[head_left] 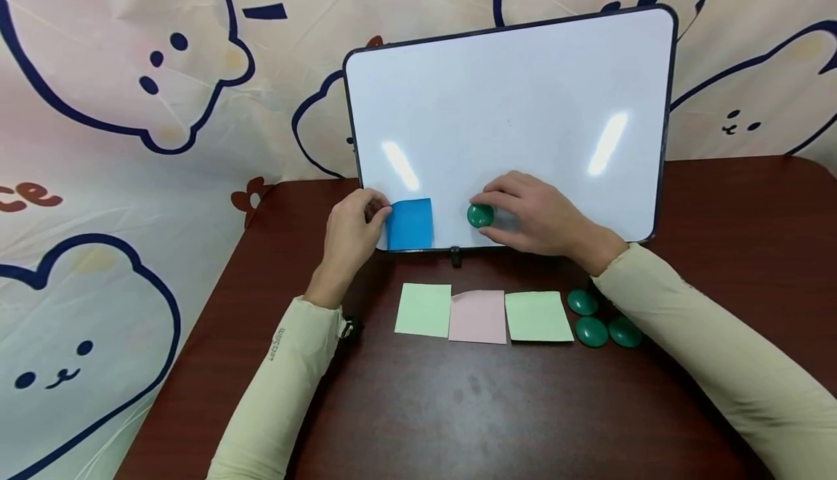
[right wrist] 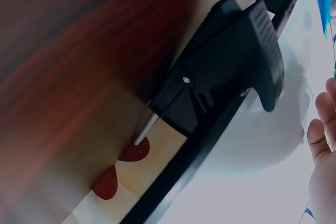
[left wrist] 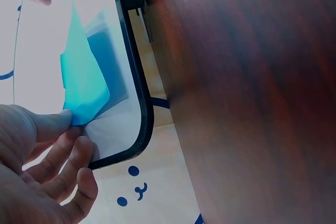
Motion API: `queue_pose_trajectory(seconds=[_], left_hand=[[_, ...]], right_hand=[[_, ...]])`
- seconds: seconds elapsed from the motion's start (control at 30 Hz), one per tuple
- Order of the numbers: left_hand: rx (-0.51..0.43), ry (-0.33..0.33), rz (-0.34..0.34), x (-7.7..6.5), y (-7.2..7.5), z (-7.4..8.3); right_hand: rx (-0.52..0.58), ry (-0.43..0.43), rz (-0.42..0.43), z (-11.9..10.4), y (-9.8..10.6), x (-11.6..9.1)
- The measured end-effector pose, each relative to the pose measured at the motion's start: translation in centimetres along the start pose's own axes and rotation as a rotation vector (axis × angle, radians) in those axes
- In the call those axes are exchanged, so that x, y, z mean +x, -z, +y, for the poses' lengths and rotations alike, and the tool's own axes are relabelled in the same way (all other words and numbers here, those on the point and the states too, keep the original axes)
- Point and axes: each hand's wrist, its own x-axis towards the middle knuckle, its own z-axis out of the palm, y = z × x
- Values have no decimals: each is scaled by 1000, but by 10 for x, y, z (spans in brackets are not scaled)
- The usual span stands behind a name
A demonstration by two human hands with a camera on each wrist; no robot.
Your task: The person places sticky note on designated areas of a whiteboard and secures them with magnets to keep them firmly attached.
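Pale sleeves [head_left: 281, 393] extend over the table [head_left: 471, 422]; the left hand [head_left: 351, 237] pinches a blue sheet [head_left: 410, 224] at the whiteboard [head_left: 516, 110]'s lower left corner, the right hand [head_left: 539, 215] holding a green disc [head_left: 480, 216] near the board's lower edge.

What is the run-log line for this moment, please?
left hand: pinches blue sticky note | right hand: holds green magnet | tabletop: three more notes, three more magnets

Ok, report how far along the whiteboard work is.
Done: the white, black-framed board stands ready; no note looks fastened yet. In hand: the left hand pinches the square blue paper note, the right hand a round green disc. Probably left: two pale-green paper squares, a pink one and three glossy green discs on the brown table.
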Motion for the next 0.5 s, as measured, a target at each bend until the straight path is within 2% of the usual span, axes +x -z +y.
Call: queue_pose_trajectory(seconds=[0.5], left_hand=[[-12, -31, 14, 1, -2, -5]], right_hand=[[12, 30, -12, -3, -13, 13]])
